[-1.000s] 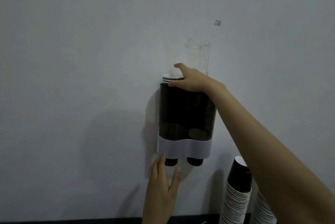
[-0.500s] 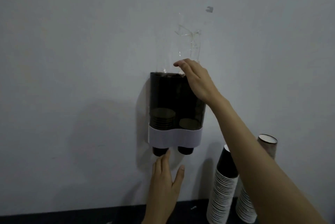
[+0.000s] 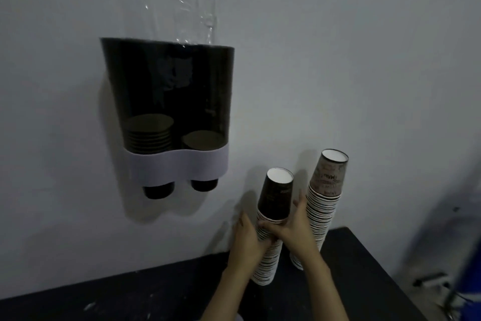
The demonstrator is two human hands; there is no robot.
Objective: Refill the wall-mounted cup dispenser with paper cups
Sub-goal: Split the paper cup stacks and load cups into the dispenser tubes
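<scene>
The wall-mounted cup dispenser (image 3: 166,91) is a dark see-through twin tube with a white band; its top is open, and a few cups sit low in each tube. A tall stack of upside-down paper cups (image 3: 276,203) stands on the black table to its lower right. My left hand (image 3: 247,237) grips the stack's left side. From the right, my right hand (image 3: 291,227) curls around the same stack just below the top cup. A second cup stack (image 3: 326,195) stands right behind it.
A clear plastic sleeve (image 3: 200,0) hangs on the wall above the dispenser. The black table (image 3: 364,268) runs along the wall and ends at the right, where a blue object (image 3: 471,268) and a metal stand (image 3: 429,281) are.
My right hand left the dispenser top and my left hand left the underside; both dropped to the nearer cup stack and took hold. The view swung closer and downward.
</scene>
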